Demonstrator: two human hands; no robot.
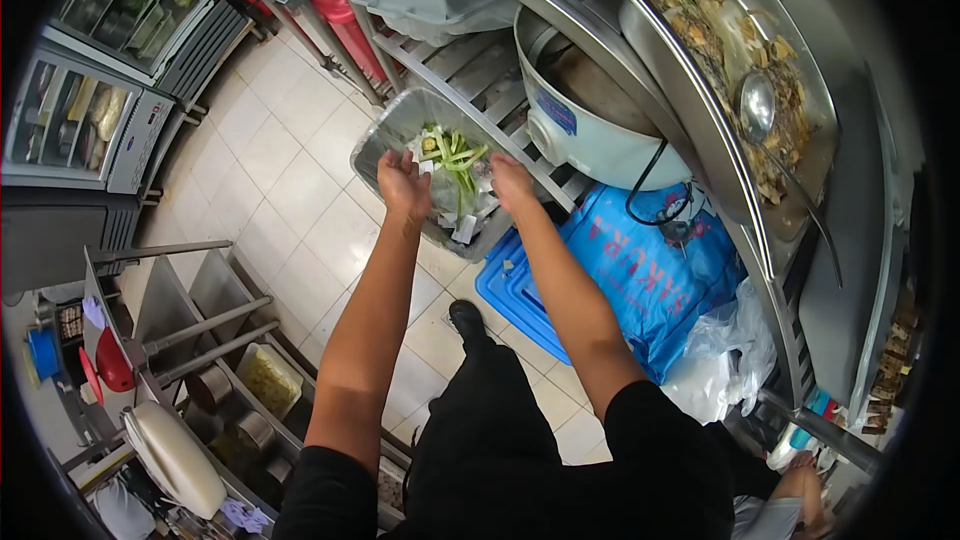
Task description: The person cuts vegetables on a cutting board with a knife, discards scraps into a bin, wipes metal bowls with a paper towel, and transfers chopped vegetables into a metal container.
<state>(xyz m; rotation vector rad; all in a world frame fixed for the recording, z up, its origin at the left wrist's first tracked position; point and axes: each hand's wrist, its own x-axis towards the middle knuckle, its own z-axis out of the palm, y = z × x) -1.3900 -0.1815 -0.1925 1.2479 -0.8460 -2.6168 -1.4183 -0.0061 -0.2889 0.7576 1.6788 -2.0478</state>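
Black-sleeved arms (350,360) reach over the waste bin (370,155); left hand (403,185) half open, right hand (511,182) loosely curled, contents unclear. Green vegetable trimmings (458,158) lie between them, tiled floor (300,200) left of both.

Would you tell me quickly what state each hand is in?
Left hand: open, loosely curled over the bin, nothing visibly held.
Right hand: fingers partly curled, also over the bin; its grip can't be told.

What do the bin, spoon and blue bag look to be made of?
Bin: grey, probably plastic, dull with a rounded rim. Spoon: polished metal, likely stainless steel, given its bright reflections. Blue bag: thin, glossy plastic, creased and printed.
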